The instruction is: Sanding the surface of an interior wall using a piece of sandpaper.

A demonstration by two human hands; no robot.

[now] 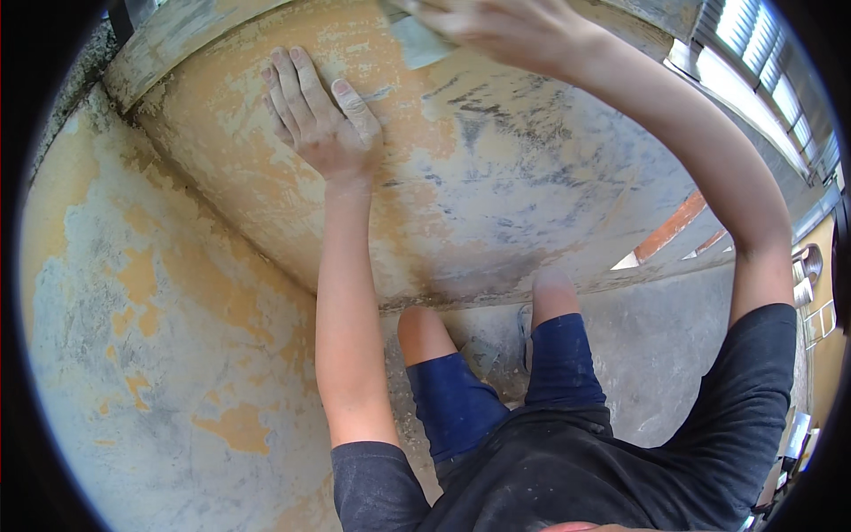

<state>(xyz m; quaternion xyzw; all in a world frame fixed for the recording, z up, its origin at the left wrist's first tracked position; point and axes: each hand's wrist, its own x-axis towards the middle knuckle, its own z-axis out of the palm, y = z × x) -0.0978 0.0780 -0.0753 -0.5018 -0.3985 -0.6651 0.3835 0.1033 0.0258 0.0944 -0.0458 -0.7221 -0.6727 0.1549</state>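
Note:
My left hand (324, 124) lies flat on the wall (523, 177) ahead, fingers stretched out and thumb apart, dusted with pale powder. It holds nothing. At the top of the view my right hand (505, 31), somewhat blurred, is closed on a flat grey piece (421, 40) against the wall. The piece has straight edges and looks like a scraper blade or a sanding sheet; which one I cannot tell. Part of it is hidden under the fingers and cut off by the frame. Patches of worn yellow paint, grey plaster and dark streaks cover the wall.
A second wall (160, 310) with peeling yellow paint meets the first in a corner at the left. Below, my legs stand on a grey concrete floor (656, 355). Slanted openings (674, 229) pierce the wall at the right. White wire-framed things (820, 324) stand at the far right.

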